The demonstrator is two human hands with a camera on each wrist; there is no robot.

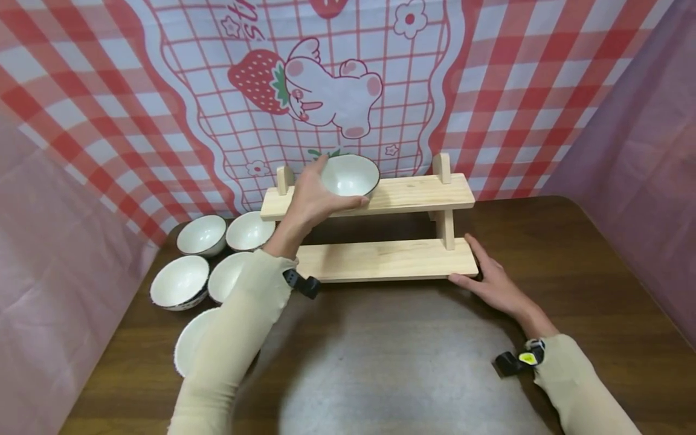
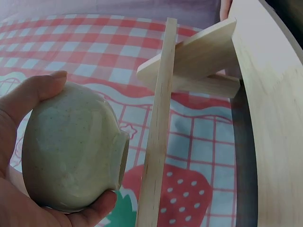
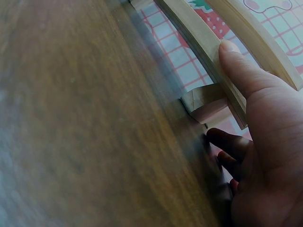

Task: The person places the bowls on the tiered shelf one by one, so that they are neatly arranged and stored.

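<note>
Checked cloth hung behind. My left fingers pinched the bowl, foot just off the upper board; my right fingers spread against the lower board.

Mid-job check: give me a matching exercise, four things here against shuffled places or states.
Things:
1. Left hand
2. Right hand
3. Wooden rack
4. Checked cloth

Places or states:
A. red and white, hanging behind everything
B. at the right end of the lower board
C. pale, with two levels
D. gripping a white-lined bowl

Pairs: 1-D, 2-B, 3-C, 4-A
</note>
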